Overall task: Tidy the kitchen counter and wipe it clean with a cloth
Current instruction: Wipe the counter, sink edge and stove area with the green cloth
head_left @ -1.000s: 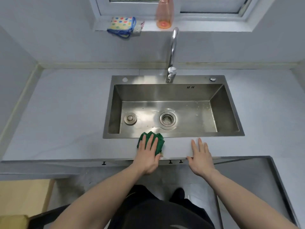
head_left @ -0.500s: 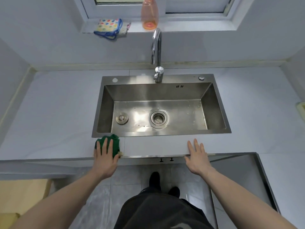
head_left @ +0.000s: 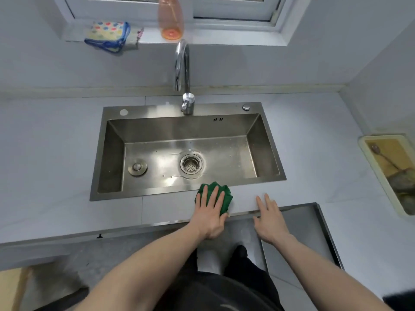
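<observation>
1. At about 10 o'clock, on the window sill: a spotted cloth (head_left: pixel 107 32) with a blue loop, lying flat.
2. At about 12 o'clock, on the same sill: an orange bottle (head_left: pixel 170 19), upright, just right of the spotted cloth.
3. Below the bottle: a chrome faucet (head_left: pixel 183 75), curved over the steel sink (head_left: pixel 266 144); a plug (head_left: pixel 137 167) and a strainer (head_left: pixel 191 163) on the sink floor.
4. At about 6 o'clock of the sink, on the front strip of the grey counter (head_left: pixel 56 164): a green cloth (head_left: pixel 226 194), bunched, touching the front rim of the sink.
5. On the green cloth: the left hand (head_left: pixel 210 212), fingers straight and a little spread, pressed flat on top, not curled around it.
6. Just right of that: the right hand (head_left: pixel 269 217), flat, fingers straight, rested on the counter edge, holding nothing.
7. At about 3 o'clock: a yellowish tray (head_left: pixel 368 153) on the counter, contents unclear.
</observation>
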`<state>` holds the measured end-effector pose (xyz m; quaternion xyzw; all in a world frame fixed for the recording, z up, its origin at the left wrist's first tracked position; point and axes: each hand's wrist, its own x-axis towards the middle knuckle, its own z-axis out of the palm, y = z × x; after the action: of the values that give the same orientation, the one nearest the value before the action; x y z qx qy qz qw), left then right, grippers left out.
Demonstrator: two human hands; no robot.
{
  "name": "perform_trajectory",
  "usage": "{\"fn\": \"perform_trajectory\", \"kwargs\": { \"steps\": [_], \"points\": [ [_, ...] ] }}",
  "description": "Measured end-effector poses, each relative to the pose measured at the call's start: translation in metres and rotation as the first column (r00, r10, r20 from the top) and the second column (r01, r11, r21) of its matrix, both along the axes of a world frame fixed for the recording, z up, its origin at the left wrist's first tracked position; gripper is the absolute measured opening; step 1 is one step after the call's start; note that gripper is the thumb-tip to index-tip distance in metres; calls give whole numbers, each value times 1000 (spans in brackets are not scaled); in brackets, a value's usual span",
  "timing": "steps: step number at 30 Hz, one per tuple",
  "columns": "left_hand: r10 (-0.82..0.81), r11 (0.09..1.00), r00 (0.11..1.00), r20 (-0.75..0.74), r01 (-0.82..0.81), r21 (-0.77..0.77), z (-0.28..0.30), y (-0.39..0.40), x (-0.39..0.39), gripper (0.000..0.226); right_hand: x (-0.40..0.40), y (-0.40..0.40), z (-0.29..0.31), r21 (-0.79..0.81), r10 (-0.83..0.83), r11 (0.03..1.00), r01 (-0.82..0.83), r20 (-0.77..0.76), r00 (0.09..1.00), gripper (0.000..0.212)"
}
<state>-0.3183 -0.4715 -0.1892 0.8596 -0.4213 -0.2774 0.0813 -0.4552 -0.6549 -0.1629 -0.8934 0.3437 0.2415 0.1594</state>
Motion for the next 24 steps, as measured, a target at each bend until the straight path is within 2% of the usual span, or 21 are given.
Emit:
{"fn": "perform_trajectory", "kwargs": {
  "steps": [3, 8, 13, 16, 18, 21, 24],
  "points": [
    [-38, 999, 999, -24, 38, 20, 2, -21, -6, 72, -13, -25, 5, -22, -24, 999, 24, 0, 1000, 72],
    [-101, 994, 993, 67, 103, -24, -2, 3, 9, 70, -23, -57, 7, 5, -58, 998, 58, 32, 998, 72],
    [46, 999, 995, 86, -44, -17, -10, -3, -5, 71, -37, -93, 5, 37, -58, 998, 56, 40, 998, 71],
    [195, 981, 977, 85, -195, -3, -10, -44, -26, 74, -48, -121, 3, 41, -71, 997, 69, 41, 997, 70],
    [237, 971, 968, 78, -238, 10, -10, -80, -40, 76, -56, -141, 1, 32, -75, 997, 74, 41, 996, 70],
    [258, 966, 965, 42, -259, 21, -8, -149, -67, 75, -72, -173, -2, 21, -91, 996, 90, 54, 994, 70],
    [194, 981, 980, -42, -193, 18, -2, -218, -97, 75, -89, -198, 0, 14, -132, 991, 131, 88, 987, 69]
  ]
}}
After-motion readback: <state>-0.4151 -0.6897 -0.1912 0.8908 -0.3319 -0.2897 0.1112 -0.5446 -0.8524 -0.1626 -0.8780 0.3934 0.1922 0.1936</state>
